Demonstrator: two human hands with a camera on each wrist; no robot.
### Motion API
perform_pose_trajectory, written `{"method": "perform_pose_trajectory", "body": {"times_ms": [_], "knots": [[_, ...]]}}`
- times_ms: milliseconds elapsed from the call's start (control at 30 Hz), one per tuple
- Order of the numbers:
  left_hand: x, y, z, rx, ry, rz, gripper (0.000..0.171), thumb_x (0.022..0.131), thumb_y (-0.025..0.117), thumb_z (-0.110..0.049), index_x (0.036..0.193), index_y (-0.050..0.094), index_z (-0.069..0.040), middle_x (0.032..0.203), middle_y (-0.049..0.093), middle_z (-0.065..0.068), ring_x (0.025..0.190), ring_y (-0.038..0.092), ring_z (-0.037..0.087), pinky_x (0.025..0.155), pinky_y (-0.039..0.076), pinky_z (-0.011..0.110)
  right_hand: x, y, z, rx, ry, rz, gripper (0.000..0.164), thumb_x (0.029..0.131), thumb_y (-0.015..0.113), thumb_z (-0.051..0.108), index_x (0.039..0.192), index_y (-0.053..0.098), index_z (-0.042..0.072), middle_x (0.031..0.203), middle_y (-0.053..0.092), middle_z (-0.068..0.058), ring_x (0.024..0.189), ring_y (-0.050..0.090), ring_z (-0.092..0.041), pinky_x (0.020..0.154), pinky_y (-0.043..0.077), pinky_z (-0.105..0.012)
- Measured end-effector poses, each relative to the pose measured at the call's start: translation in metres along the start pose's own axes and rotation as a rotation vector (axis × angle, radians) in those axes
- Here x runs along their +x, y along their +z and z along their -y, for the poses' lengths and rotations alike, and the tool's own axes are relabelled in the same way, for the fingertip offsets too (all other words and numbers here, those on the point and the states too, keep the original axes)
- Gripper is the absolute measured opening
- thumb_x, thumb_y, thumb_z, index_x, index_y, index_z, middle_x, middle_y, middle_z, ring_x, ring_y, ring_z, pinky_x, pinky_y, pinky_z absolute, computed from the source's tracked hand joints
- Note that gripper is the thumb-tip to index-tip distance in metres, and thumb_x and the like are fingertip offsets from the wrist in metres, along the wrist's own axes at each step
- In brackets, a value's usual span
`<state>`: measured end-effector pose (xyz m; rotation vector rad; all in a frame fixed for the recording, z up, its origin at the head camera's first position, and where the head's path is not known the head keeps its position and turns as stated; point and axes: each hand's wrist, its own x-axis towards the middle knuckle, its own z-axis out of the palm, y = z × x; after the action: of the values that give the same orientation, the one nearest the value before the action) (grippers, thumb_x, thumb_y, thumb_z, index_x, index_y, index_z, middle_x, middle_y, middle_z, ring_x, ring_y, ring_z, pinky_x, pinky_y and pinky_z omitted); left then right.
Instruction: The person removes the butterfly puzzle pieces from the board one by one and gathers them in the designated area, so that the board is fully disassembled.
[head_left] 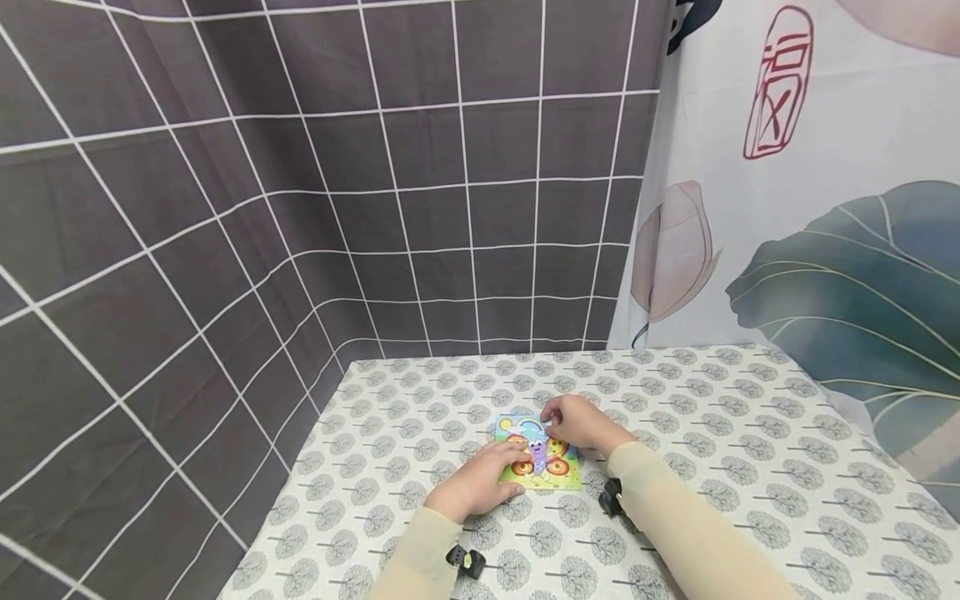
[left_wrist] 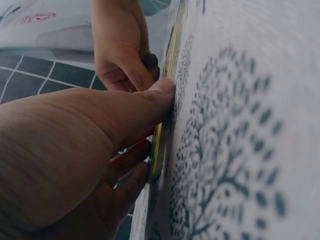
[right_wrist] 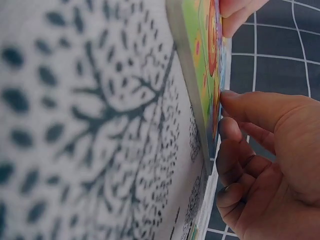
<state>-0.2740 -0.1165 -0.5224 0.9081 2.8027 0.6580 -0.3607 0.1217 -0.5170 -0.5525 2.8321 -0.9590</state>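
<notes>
On my feed, a dark grey curtain with white grid lines point(head_left: 420, 217) hangs behind the white tree-print tablecloth point(head_left: 660, 521). On the cloth lies a thin, colourful square butterfly board point(head_left: 538, 458), its purple figure's head pointing away from the wearer; I can't make out a longer side. The left hand point(head_left: 483, 479), fingers extended, covers its left edge. The right hand point(head_left: 576, 421) blocks its far-right corner, fingers bent; I can't tell whether they grip anything.

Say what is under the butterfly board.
The butterfly board lies on tree-print cloth, visible around its edges; the patch directly beneath is covered and cannot be seen.
</notes>
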Motion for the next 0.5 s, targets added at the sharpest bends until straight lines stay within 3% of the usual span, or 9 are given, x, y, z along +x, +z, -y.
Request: {"method": "perform_pose_trajectory", "body": {"times_ms": [500], "knots": [[-0.0008,-0.0025,-0.0019,-0.007,0.01,0.001,0.056,0.097,0.074,-0.026,0.15,0.058,-0.016,0.162,0.045,0.004,0.151,0.037,0.032,0.124,0.033,0.053,0.0064,-0.0005,0.0057,-0.024,0.028,0.042,0.019,0.083,0.08,0.005,0.099,0.076,0.013,0.075,0.061,0.002,0.066,0.056,-0.014,0.066,0.051,-0.03]]}}
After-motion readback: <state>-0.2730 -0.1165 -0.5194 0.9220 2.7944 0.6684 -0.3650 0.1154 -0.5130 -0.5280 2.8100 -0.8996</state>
